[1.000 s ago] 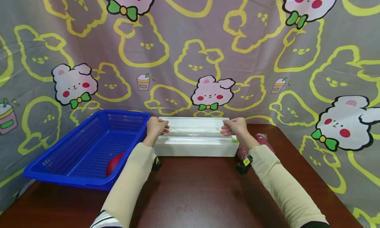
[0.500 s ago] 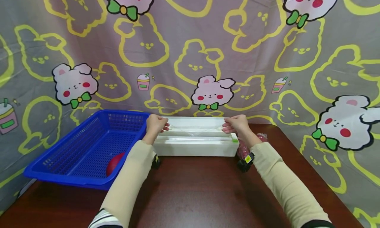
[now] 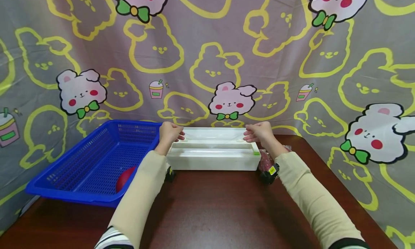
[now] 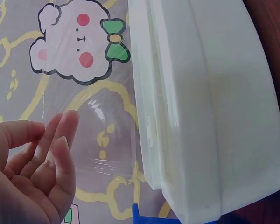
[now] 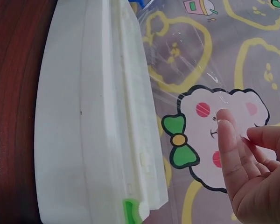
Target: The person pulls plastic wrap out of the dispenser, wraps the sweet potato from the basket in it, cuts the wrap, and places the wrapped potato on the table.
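Note:
A long white cling film dispenser (image 3: 214,163) sits on the table with its lid raised at the back and a small green slider (image 5: 131,211) at its right end. Clear cling film (image 4: 102,149) stretches up out of it between both hands. At the film's left corner, my left hand (image 3: 169,134) pinches it between thumb and fingertips, over the box's left end. My right hand (image 3: 262,133) pinches the right corner the same way. In the right wrist view the film (image 5: 196,70) shows as shiny creases beside the box, the other fingers loosely curled.
On the left stands a blue plastic basket (image 3: 76,198) with a round red thing (image 3: 124,178) inside. A red item in clear wrap (image 3: 266,161) lies right of the box, partly behind the right wrist. A patterned cloth (image 3: 194,43) hangs close behind.
Both hands have risen a little and drawn slightly apart, bringing the cling film up with them. The dispenser and basket stay where they were.

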Available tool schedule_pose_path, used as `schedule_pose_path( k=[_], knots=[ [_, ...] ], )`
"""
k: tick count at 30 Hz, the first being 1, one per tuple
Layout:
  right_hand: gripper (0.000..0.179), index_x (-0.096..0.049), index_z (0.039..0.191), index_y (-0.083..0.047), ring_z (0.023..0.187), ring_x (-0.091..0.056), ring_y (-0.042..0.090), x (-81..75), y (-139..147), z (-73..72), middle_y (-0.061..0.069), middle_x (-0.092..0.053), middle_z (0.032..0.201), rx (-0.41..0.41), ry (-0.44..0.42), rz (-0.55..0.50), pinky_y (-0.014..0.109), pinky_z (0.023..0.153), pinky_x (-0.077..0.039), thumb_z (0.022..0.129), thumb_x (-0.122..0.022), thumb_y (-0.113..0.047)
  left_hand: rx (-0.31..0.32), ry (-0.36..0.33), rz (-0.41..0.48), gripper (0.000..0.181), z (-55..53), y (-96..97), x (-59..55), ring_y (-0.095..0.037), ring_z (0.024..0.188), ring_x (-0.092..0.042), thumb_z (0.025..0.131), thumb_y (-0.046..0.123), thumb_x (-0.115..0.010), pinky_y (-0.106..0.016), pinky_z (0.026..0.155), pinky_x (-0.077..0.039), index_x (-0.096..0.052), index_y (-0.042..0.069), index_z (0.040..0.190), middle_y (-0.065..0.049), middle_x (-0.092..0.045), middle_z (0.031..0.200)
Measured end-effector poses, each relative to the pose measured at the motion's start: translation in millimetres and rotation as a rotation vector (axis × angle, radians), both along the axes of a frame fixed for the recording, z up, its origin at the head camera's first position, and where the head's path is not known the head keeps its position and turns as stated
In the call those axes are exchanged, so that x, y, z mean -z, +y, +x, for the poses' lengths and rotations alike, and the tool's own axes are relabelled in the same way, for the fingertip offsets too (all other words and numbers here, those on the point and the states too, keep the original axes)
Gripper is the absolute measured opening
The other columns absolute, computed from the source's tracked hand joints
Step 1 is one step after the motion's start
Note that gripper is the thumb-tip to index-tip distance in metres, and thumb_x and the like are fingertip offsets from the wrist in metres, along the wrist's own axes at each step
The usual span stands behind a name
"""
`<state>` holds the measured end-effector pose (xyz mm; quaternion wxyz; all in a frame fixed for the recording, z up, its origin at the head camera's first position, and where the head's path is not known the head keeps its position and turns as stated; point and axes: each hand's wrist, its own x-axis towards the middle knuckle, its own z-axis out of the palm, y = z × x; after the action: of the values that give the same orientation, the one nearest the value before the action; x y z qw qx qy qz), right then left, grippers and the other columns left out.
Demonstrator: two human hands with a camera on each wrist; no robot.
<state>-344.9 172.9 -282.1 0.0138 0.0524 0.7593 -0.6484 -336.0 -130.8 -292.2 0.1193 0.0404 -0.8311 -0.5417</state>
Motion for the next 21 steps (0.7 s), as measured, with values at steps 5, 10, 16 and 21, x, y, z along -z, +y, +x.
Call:
schedule_pose_path(
  k=[5,10,16,21],
  knots=[
    [0.034,-0.050,0.109,0.018,0.048,-0.061,0.016,-5.7,1.3,1.2,0.007,-0.062,0.059,-0.011,-0.008,0.022,0.036,0.059,-0.052,0.088,-0.054,-0.009,-0.007,-0.006,-0.007,0.024,-1.1,0.9,-2.6,-0.014,0.050,-0.062,0.083,0.011,-0.056,-0.033,0.055,-0.052,-0.065,-0.009,0.093,-0.015,-0.066,0.073],
    [0.036,-0.050,0.111,0.017,0.048,-0.061,0.016,-9.9,2.2,0.4,0.007,-0.062,0.060,-0.005,-0.029,0.032,0.034,0.056,-0.052,0.088,-0.055,-0.011,-0.004,0.006,-0.006,0.025,-1.0,1.4,-6.1,-0.015,0.051,-0.062,0.083,0.011,-0.055,-0.024,0.046,-0.048,-0.065,-0.009,0.093,-0.017,-0.066,0.075],
    [0.036,-0.050,0.112,0.016,0.048,-0.061,0.016,-14.2,2.6,-1.9,0.010,-0.064,0.064,-0.011,-0.027,0.024,0.034,0.057,-0.052,0.087,-0.056,-0.010,-0.002,0.011,-0.005,0.024,0.4,2.6,-11.7,-0.016,0.052,-0.063,0.084,0.011,-0.056,-0.025,0.046,-0.049,-0.066,-0.009,0.090,-0.018,-0.066,0.076],
    [0.037,-0.048,0.113,0.017,0.048,-0.061,0.016,-16.1,4.3,-2.2,0.010,-0.064,0.062,-0.025,-0.013,0.021,0.034,0.056,-0.052,0.088,-0.056,-0.009,-0.009,0.033,-0.035,0.022,0.4,2.6,-14.8,-0.015,0.051,-0.062,0.083,0.011,-0.055,-0.029,0.049,-0.051,-0.068,-0.007,0.086,-0.017,-0.066,0.074]
  ],
)
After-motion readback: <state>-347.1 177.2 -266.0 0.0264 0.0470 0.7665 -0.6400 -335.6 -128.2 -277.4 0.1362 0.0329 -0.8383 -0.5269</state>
